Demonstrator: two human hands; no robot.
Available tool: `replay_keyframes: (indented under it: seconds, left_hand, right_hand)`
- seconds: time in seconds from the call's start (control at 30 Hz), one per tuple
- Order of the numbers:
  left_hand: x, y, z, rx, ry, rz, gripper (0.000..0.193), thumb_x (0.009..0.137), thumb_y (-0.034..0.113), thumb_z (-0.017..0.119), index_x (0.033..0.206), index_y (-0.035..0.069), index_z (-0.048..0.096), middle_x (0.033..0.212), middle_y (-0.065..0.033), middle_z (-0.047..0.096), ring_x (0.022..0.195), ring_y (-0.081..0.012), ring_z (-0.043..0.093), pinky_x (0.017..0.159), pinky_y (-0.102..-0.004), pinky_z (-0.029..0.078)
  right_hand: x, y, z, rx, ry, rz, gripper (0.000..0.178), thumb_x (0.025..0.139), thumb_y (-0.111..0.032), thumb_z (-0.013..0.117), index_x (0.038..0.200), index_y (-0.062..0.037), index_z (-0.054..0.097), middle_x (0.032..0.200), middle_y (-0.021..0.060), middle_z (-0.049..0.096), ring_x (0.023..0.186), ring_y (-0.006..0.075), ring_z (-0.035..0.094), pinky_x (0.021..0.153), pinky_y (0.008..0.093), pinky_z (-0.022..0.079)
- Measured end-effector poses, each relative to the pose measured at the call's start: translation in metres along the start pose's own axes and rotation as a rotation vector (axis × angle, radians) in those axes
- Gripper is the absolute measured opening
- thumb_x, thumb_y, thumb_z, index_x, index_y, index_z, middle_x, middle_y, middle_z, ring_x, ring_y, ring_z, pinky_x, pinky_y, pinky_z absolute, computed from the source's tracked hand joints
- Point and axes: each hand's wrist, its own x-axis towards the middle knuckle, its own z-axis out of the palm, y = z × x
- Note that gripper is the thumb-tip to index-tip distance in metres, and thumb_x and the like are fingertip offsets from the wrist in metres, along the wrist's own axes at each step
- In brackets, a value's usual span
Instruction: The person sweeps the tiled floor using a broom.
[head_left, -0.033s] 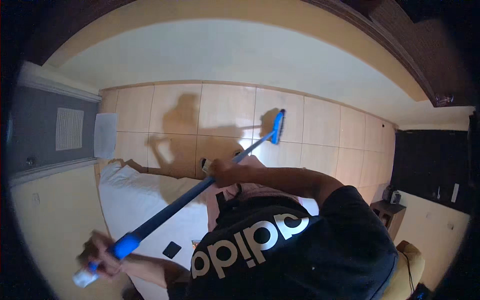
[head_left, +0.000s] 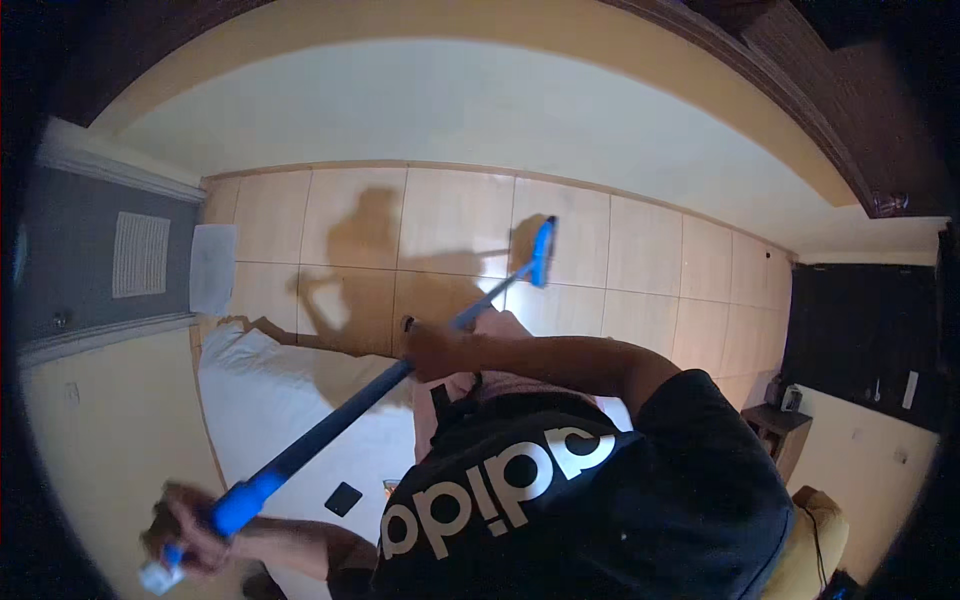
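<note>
Two hands clamp a long blue-handled mop [head_left: 400, 375], left hand [head_left: 190, 530] near its butt, right hand [head_left: 432, 350] mid-shaft, its head [head_left: 541, 252] on the tiled floor [head_left: 640, 250]; it looks light, stiff, best gripped wide apart.

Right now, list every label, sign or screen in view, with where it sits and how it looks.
Pale ribbed panel: on the grey door at left, rectangular, off-white.
White sheet: beside that door, rectangular, plain.
Dark flat slab, perhaps a phone: lying on the white bedding, black, face unlit.
Shirt print: large white shapes on black.
</note>
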Motion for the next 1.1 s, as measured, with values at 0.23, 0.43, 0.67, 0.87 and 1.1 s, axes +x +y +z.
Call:
replay_keyframes:
  seconds: [0.23,0.43,0.67,0.87,1.1]
  left_hand:
    - [-0.016,0.018,0.055,0.542,-0.917,-0.066,0.02,0.062,0.013,0.049,0.052,0.018,0.033,0.044,0.0052,0.026,0.044,-0.0052,0.029,0.06,-0.0276,0.028]
    - [-0.028,-0.001,0.056,0.543,-0.943,-0.082,0.02,0.061,0.011,0.05,0.053,0.018,0.034,0.044,0.0053,0.026,0.044,-0.0055,0.029,0.065,-0.0292,0.03]
    - [-0.06,-0.06,-0.001,0.311,-0.504,-0.232,0.02,0.061,0.008,0.052,0.054,0.017,0.035,0.044,0.0053,0.025,0.045,-0.0057,0.03,0.072,-0.031,0.032]
    - [-0.062,-0.093,-0.03,0.594,-0.353,-0.32,0.021,0.064,0.012,0.053,0.057,0.016,0.033,0.048,0.0051,0.03,0.05,-0.0088,0.032,0.07,-0.0352,0.031]
    - [0.061,0.002,-0.026,0.103,-0.643,-0.217,0.01,0.062,0.017,0.053,0.069,0.014,0.047,0.067,-0.0032,0.041,0.062,-0.0165,0.038,0.073,-0.0417,0.027]
  right_hand:
    - [0.085,-0.052,-0.015,0.192,0.389,-0.34,0.009,0.048,-0.013,0.051,0.051,-0.0058,0.047,0.05,0.0107,0.047,0.056,0.0265,0.05,0.054,0.0348,0.04]
    - [0.084,-0.035,-0.004,0.169,0.267,-0.251,0.016,0.051,-0.022,0.054,0.054,-0.0061,0.049,0.051,0.0115,0.047,0.056,0.0282,0.05,0.053,0.038,0.041]
    - [-0.022,0.049,0.02,0.022,0.063,-0.064,0.014,0.052,-0.017,0.054,0.059,-0.0046,0.053,0.057,0.0137,0.049,0.057,0.0295,0.05,0.055,0.0369,0.041]
    - [-0.056,0.11,0.046,0.325,-0.02,0.192,0.013,0.051,-0.017,0.055,0.058,-0.0063,0.053,0.057,0.0135,0.05,0.057,0.0282,0.05,0.052,0.0359,0.04]
    - [0.063,0.006,-0.032,0.09,0.223,-0.052,0.011,0.052,-0.017,0.055,0.057,-0.0074,0.053,0.057,0.0115,0.051,0.059,0.027,0.052,0.054,0.0369,0.041]
